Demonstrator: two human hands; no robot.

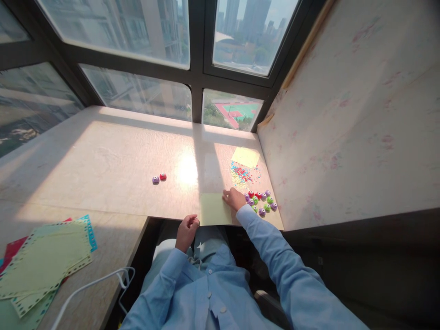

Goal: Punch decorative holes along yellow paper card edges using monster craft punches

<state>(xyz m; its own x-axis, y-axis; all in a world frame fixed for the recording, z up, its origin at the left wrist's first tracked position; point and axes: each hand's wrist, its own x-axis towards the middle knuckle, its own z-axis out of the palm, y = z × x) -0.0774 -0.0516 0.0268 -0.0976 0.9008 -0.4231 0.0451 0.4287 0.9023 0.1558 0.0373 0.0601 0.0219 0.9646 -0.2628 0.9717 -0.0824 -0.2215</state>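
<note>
A pale yellow-green sheet of paper (215,210) lies flat at the front edge of the wooden surface. My left hand (186,233) is beside its lower left corner, fingers curled together; what they hold, if anything, is hidden. At the sheet's upper right corner is my right hand (234,198), its fingers bent and bunched over the edge, their tips too small to make out. Just right of that hand stand several small craft punches (261,211) in purple, red and green. Farther left sit a purple punch (156,180) and a red punch (162,176).
Coloured paper bits (242,173) are scattered behind my right hand, near a yellow sheet (245,156). At lower left lie several sheets with punched edges (48,261) and a white cable (92,288). A papered wall (343,114) bounds the right side; windows (137,87) stand behind.
</note>
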